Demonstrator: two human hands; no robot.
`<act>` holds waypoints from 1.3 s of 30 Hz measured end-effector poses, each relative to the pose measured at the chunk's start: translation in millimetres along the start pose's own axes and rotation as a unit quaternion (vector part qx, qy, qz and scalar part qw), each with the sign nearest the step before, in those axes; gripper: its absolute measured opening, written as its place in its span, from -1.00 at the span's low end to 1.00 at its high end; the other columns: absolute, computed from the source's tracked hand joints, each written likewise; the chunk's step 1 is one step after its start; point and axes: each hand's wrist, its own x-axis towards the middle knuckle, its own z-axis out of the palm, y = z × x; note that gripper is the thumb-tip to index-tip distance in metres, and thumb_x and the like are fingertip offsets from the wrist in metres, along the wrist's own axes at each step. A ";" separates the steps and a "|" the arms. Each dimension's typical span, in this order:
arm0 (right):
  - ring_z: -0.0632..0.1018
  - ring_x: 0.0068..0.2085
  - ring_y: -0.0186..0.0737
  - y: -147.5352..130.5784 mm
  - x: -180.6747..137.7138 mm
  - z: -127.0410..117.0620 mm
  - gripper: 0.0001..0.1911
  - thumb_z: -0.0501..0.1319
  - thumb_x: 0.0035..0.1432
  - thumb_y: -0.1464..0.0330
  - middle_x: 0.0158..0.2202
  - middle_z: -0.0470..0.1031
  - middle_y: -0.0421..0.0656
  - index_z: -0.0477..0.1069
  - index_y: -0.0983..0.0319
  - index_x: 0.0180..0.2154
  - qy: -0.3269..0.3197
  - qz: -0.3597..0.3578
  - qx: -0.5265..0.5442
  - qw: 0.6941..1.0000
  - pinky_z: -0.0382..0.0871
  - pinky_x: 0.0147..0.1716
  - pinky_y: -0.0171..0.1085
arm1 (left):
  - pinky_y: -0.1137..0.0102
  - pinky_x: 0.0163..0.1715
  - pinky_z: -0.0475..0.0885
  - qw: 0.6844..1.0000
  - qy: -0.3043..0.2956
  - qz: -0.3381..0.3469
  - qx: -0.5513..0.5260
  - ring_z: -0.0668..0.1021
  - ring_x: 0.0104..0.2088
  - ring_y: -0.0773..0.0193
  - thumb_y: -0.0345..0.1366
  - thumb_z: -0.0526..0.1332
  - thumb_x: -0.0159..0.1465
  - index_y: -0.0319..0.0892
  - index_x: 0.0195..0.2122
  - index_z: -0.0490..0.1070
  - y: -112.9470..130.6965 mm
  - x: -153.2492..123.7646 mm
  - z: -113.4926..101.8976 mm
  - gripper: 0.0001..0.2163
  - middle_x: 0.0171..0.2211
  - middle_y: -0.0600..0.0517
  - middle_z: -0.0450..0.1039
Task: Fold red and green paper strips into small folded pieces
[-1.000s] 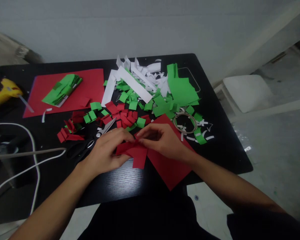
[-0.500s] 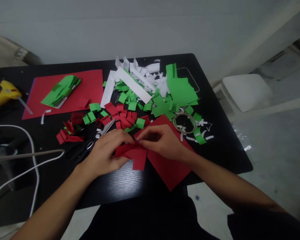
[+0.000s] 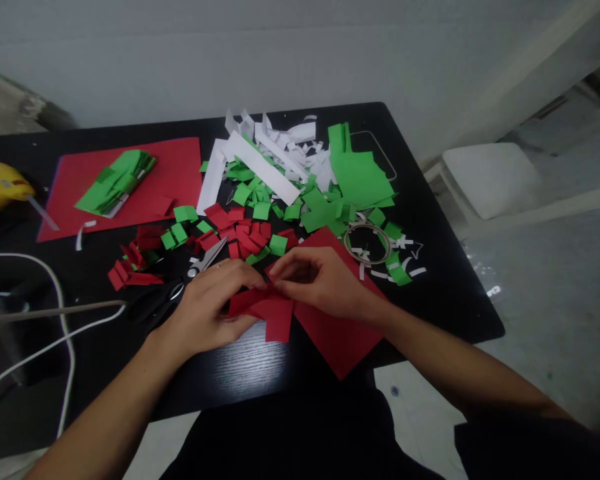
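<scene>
Both my hands pinch a small folded red paper piece (image 3: 270,310) just above the near middle of the black table (image 3: 445,280). My left hand (image 3: 210,303) grips its left end with the fingers curled. My right hand (image 3: 320,280) pinches its top edge from the right. Under my right hand lies a larger red paper sheet (image 3: 340,333) that reaches past the table's front edge. Black-handled scissors (image 3: 180,290) lie right beside my left hand.
Several cut red and green paper squares (image 3: 245,233) are piled behind my hands, with white strips (image 3: 260,167) and green sheets (image 3: 360,180) farther back. A tape ring (image 3: 367,243) lies right. At left: a red sheet with green folds (image 3: 115,183), yellow glue gun (image 3: 3,187), white cable (image 3: 55,333).
My hands and the red piece have hardly moved; the fingers shift slightly on the fold. The view has tipped a little.
</scene>
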 end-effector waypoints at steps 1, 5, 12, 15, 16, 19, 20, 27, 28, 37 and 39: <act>0.69 -0.29 -0.25 0.0 0.0 0.1 -0.85 0.41 0.07 0.46 -0.34 0.68 -0.17 0.61 0.26 -0.24 0.000 0.001 -0.002 1.000 0.56 -0.24 -0.32 | 0.32 -0.20 0.56 1.000 -0.002 -0.001 0.001 0.66 -0.24 0.18 -0.46 0.32 0.23 -0.13 -0.11 0.48 0.1 -0.2 -0.2 -0.78 -0.25 0.00 0.61; 0.69 -0.29 -0.25 0.8 -0.1 0.2 -0.84 0.41 0.06 0.47 -0.34 0.68 -0.17 0.60 0.25 -0.24 -0.002 -0.002 -0.009 1.000 0.57 -0.24 -0.32 | 0.32 -0.20 0.56 1.000 -0.004 -0.004 0.004 0.66 -0.24 0.18 -0.48 0.31 0.21 -0.12 -0.10 0.48 1.3 -0.1 -1.4 -0.76 -0.24 0.00 0.61; 0.69 -0.29 -0.26 3.0 0.2 -0.7 -0.83 0.42 0.06 0.46 -0.34 0.67 -0.17 0.59 0.25 -0.23 -0.019 -0.001 0.000 1.000 0.57 -0.24 -0.32 | 0.33 -0.22 0.57 1.000 -0.006 -0.002 -0.010 0.66 -0.25 0.19 -0.45 0.31 0.22 -0.12 -0.11 0.48 3.1 1.6 -1.1 -0.78 -0.25 0.01 0.62; 0.68 -0.31 -0.28 2.4 0.8 -1.2 -0.82 0.44 0.06 0.45 -0.35 0.66 -0.18 0.59 0.26 -0.23 -0.028 0.001 0.015 0.999 0.56 -0.25 -0.33 | 0.34 -0.23 0.56 1.000 -0.003 -0.001 -0.007 0.66 -0.27 0.20 -0.46 0.31 0.22 -0.12 -0.13 0.48 3.2 2.1 -0.8 -0.79 -0.27 0.01 0.62; 0.68 -0.31 -0.29 2.1 0.9 -1.3 -0.82 0.44 0.06 0.44 -0.36 0.66 -0.18 0.59 0.26 -0.24 -0.030 0.002 0.019 0.999 0.56 -0.25 -0.34 | 0.34 -0.23 0.56 1.000 -0.002 0.000 -0.007 0.66 -0.27 0.21 -0.46 0.31 0.22 -0.13 -0.13 0.48 3.4 2.3 -0.9 -0.79 -0.28 0.01 0.61; 0.67 -0.31 -0.30 1.5 0.6 -1.3 -0.83 0.45 0.06 0.45 -0.37 0.65 -0.19 0.59 0.26 -0.25 -0.031 0.004 0.020 0.999 0.55 -0.25 -0.35 | 0.33 -0.24 0.57 1.000 -0.005 0.000 -0.005 0.66 -0.27 0.20 -0.45 0.30 0.22 -0.12 -0.13 0.48 4.2 3.4 -1.8 -0.80 -0.28 0.01 0.61; 0.67 -0.31 -0.30 1.4 0.4 -1.3 -0.83 0.44 0.06 0.45 -0.36 0.65 -0.19 0.59 0.26 -0.25 -0.032 0.005 0.020 0.999 0.55 -0.25 -0.35 | 0.33 -0.24 0.57 1.000 -0.007 0.000 -0.004 0.66 -0.27 0.20 -0.44 0.30 0.23 -0.12 -0.13 0.48 4.6 4.0 -2.2 -0.80 -0.28 0.01 0.62; 0.67 -0.31 -0.31 2.0 0.0 -1.2 -0.81 0.44 0.05 0.44 -0.36 0.65 -0.20 0.59 0.26 -0.23 -0.034 0.004 0.017 0.999 0.54 -0.24 -0.36 | 0.33 -0.28 0.55 1.000 -0.008 0.016 -0.015 0.66 -0.31 0.19 -0.24 0.23 0.36 -0.13 -0.15 0.47 8.9 10.2 -4.9 -0.89 -0.31 0.00 0.61; 0.67 -0.31 -0.31 2.0 0.0 -1.3 -0.80 0.45 0.05 0.44 -0.36 0.65 -0.20 0.59 0.26 -0.23 -0.035 0.005 0.017 0.999 0.55 -0.24 -0.36 | 0.33 -0.28 0.55 1.000 -0.009 0.016 -0.015 0.66 -0.31 0.19 -0.25 0.23 0.35 -0.13 -0.15 0.47 9.4 10.6 -5.2 -0.89 -0.31 0.00 0.61; 0.67 -0.29 -0.31 1.2 0.1 -0.9 -0.79 0.43 0.02 0.49 -0.36 0.64 -0.22 0.59 0.25 -0.23 -0.041 0.002 0.016 0.999 0.56 -0.21 -0.35 | 0.33 -0.29 0.55 0.999 -0.011 0.039 -0.015 0.66 -0.33 0.19 0.04 0.17 0.45 -0.14 -0.13 0.44 9.4 12.4 -4.0 -0.68 -0.33 -0.03 0.60; 0.67 -0.28 -0.30 1.1 0.3 -0.7 -0.78 0.43 0.02 0.50 -0.35 0.65 -0.21 0.59 0.25 -0.22 -0.043 0.008 0.014 0.999 0.57 -0.20 -0.34 | 0.33 -0.28 0.55 0.999 -0.008 0.043 -0.017 0.66 -0.33 0.19 0.15 0.11 0.45 -0.15 -0.13 0.44 9.1 13.0 -3.2 -0.57 -0.33 -0.05 0.61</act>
